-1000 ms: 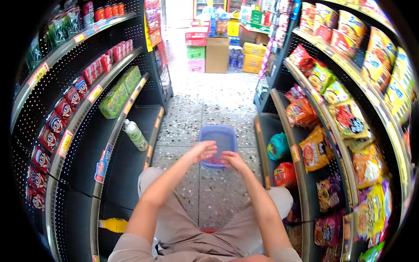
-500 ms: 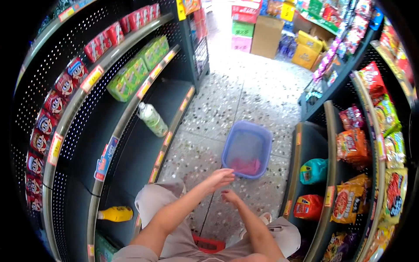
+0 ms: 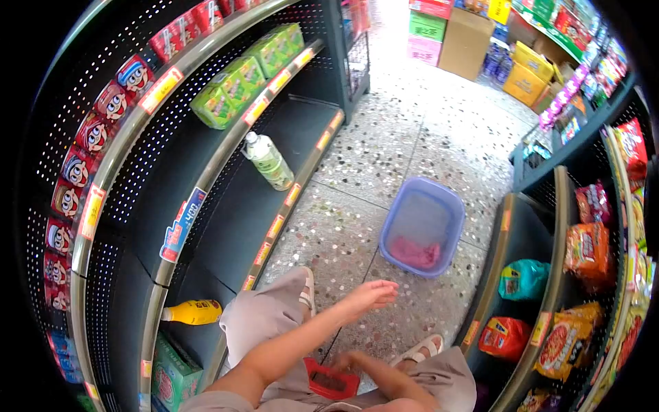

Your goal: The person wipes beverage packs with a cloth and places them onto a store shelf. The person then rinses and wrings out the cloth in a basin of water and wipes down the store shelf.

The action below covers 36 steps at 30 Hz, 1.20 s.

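Note:
My left hand (image 3: 371, 296) is held out over the floor between my knees, its fingers stretched out and holding nothing. Lower down, my right hand (image 3: 349, 362) is smeared by motion, so its fingers do not show clearly. It is close to a red plastic object (image 3: 336, 390) between my legs, partly hidden, whose kind I cannot make out. Ahead of my left hand, apart from it, a blue-purple plastic basin (image 3: 386, 230) stands on the speckled floor. Cloudy water appears to be in it, with a pink cloth (image 3: 416, 253) lying at its near side.
Shelving on the left bears a clear bottle with a green label (image 3: 268, 162), a yellow bottle (image 3: 195, 312), green packs (image 3: 230, 93) and red cartons. Snack bags, among them a teal bag (image 3: 524, 279) and a red bag (image 3: 505, 338), fill shelves on the right. Boxes (image 3: 465, 42) stand behind.
My right hand has drawn back from near my left hand down toward the red object. The view has shifted, so the basin and shelves sit differently in frame.

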### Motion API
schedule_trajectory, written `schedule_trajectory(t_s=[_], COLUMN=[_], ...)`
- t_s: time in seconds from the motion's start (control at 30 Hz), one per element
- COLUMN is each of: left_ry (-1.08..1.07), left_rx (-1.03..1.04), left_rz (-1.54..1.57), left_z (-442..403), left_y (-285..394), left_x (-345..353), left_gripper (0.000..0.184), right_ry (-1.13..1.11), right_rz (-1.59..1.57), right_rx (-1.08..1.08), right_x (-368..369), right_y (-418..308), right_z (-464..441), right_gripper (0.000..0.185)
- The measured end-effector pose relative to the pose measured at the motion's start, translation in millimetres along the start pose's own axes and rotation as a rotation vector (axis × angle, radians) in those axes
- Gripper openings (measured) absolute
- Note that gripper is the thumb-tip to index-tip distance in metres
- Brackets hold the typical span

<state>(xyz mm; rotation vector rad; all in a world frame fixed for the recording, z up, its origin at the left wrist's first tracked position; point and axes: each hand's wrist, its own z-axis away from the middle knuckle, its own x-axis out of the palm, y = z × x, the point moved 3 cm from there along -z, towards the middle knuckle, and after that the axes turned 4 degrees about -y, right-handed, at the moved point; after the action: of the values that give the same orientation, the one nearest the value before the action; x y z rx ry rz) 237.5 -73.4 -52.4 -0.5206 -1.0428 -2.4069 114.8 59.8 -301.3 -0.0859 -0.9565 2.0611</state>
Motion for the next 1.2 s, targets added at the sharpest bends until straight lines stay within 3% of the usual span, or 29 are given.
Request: schedule_trajectory(t_s=[0.3, 0.6, 0.83, 1.0, 1.13, 1.2], left_ry=[0.031, 0.127, -0.017, -0.109, -0.149, -0.157], left_rx=[-0.033, -0.064, 0.03, 0.257, 0.277, 0.271], left_rz=[0.033, 0.05, -0.056, -0.144, -0.144, -0.141], left_z=[18, 65, 109, 120, 135, 134], left_y=[-8, -59, -98, -62, -67, -82], left_x=[-11, -29, -15, 4, 14, 9], left_gripper=[0.039, 0.04, 0.044, 0.044, 0.042, 0.041], right_ry=[0.1, 0.169, 0.266, 0.301, 0.858, 0.98], right_rz=[0.002, -0.009, 0.134, 0.443, 0.174, -0.094], right_rx=[0.001, -0.006, 0.007, -0.107, 0.099, 0.139], right_x=[35, 73, 131, 152, 111, 103], right_y=[-3, -11, -42, -50, 10, 53], right_z=[-41, -72, -84, -62, -31, -20], right_gripper=[0.048, 0.047, 0.047, 0.047, 0.043, 0.039])
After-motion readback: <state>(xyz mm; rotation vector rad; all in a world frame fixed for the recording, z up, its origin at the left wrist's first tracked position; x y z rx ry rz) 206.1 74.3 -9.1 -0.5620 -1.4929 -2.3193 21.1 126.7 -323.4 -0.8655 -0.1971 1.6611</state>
